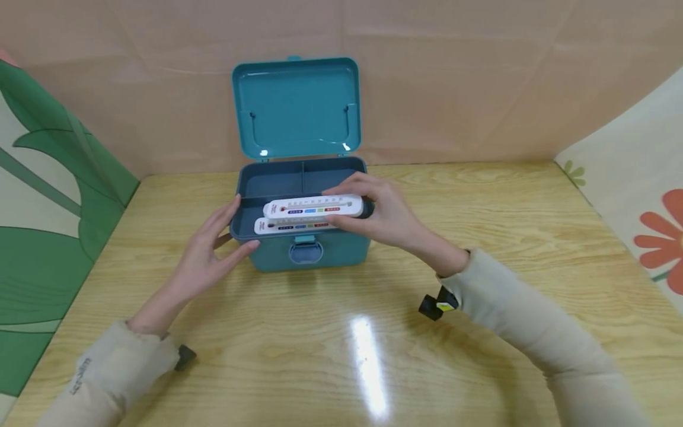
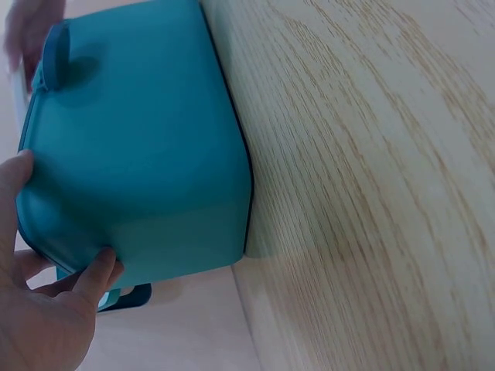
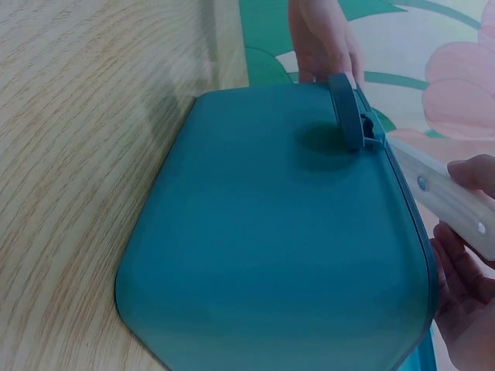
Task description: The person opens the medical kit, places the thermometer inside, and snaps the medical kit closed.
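Observation:
My right hand [image 1: 376, 210] pinches a white strip thermometer [image 1: 309, 207] by its right end, thumb below and fingers above. It is held lengthwise over the front compartment of a teal storage box [image 1: 336, 252]. A second white thermometer [image 1: 264, 226] lies just below it, partly covered by the first one and my thumb. In the right wrist view the pale back of a thermometer [image 3: 445, 193] shows. At the box's front left corner, my left hand [image 1: 205, 252] holds the rim, thumb on the front and fingers along the side [image 2: 97, 274].
The box's lid [image 1: 299, 110] stands open at the back. Two rear compartments [image 1: 269, 179] lie behind the front one, and a latch [image 1: 306, 252] hangs down in front. A dark end of something [image 1: 368, 207] shows by my right fingers. Wooden table [image 1: 277, 344] surrounds the box.

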### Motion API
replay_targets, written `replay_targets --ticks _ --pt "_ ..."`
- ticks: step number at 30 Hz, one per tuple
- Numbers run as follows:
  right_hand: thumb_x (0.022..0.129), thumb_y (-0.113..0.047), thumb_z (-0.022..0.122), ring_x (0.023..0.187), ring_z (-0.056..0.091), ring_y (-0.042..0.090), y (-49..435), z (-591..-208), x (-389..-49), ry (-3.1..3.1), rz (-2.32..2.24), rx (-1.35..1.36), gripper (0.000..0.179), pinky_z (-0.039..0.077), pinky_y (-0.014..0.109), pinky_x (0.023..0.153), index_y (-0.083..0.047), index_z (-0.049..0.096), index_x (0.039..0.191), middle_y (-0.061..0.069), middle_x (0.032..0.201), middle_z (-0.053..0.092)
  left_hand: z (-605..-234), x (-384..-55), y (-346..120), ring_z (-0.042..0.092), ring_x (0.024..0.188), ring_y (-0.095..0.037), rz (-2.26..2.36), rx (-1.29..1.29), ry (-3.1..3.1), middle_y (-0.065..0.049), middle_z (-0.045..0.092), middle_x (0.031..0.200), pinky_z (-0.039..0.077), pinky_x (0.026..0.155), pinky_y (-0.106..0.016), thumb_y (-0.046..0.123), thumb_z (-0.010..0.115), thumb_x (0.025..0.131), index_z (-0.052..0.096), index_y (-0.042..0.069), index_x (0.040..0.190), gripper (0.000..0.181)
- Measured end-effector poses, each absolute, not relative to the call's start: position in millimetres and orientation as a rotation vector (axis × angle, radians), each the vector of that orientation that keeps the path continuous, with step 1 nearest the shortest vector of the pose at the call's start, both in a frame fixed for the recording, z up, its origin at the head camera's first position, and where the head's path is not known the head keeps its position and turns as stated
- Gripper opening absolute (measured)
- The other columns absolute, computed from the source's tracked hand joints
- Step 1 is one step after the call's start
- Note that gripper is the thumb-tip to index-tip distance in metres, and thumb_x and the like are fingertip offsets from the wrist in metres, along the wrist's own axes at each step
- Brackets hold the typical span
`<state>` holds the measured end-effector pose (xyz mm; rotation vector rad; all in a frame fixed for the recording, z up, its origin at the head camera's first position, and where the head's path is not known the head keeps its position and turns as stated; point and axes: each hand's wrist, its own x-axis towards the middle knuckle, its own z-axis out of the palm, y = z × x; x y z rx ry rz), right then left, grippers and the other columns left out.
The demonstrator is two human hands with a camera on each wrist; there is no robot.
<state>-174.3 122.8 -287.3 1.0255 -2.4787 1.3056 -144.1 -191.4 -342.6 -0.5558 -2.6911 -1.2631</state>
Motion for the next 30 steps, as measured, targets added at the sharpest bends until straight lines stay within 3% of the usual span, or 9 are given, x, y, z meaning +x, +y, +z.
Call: replay_targets --ticks 14,22,30 --pt "0.079 -0.018 0.079 0.091 0.054 0.016 109 -289 -182 -2.530 1.316 1.087 0.035 0.049 0.042 0.065 -0.009 0.072 0.113 0.006 0.106 0.064 -342 -143 -191 0.034 0.138 -0.037 -1.268 -0.563 -2.685 -0.013 0.028 0.155 0.046 0.100 -0.055 0.025 0.069 0.089 0.023 0.023 0.153 0.079" --pt "0.080 -0.019 0.078 0.086 0.057 0.014 106 -289 -186 -2.559 1.281 1.099 0.035 0.049 0.028 0.060 -0.009 0.072 0.112 0.005 0.105 0.064 -341 -143 -190 0.034 0.138 -0.037 -1.276 -0.571 -2.681 -0.013 0.029 0.155 0.047 0.100 -0.055 0.023 0.070 0.089 0.024 0.023 0.153 0.079" --pt "0.080 -0.021 0.079 0.087 0.057 0.013 103 -288 -191 -2.599 1.238 1.133 0.035 0.047 0.024 0.061 -0.010 0.072 0.112 0.004 0.104 0.064 -342 -144 -190 0.034 0.138 -0.038 -1.269 -0.567 -2.687 -0.014 0.028 0.155 0.046 0.100 -0.056 0.023 0.069 0.089 0.023 0.022 0.154 0.079"
